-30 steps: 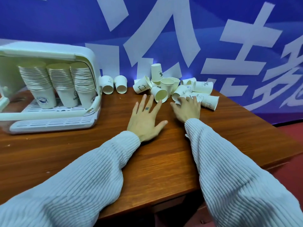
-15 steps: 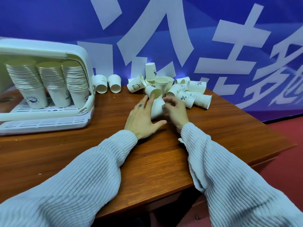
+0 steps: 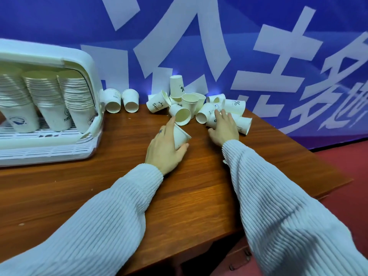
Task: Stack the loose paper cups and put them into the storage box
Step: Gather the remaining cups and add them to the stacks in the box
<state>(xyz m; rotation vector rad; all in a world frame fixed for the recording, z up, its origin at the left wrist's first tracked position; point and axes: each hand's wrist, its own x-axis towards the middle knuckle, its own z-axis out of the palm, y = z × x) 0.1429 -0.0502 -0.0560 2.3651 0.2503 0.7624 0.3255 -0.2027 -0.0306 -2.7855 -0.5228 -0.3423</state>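
Observation:
Several loose white paper cups (image 3: 201, 105) lie in a heap at the far edge of the brown table (image 3: 179, 196). My left hand (image 3: 165, 148) holds one paper cup (image 3: 180, 136) upside down on the table, thumb and fingers wrapped round it. My right hand (image 3: 224, 128) reaches into the right side of the heap, its fingers over a lying cup (image 3: 212, 121); the grasp on it is not plain. The white storage box (image 3: 87, 80) stands open at the left with three tall stacks of cups (image 3: 49, 96) inside.
Two more cups (image 3: 121, 101) lie on their sides between the box and the heap. A blue banner with large white characters (image 3: 199, 46) hangs right behind the table. The table's right edge (image 3: 328, 172) drops to a red floor.
My right hand let go of the cup it brought to my left hand and moved back right into the heap. My left hand now holds that cup alone.

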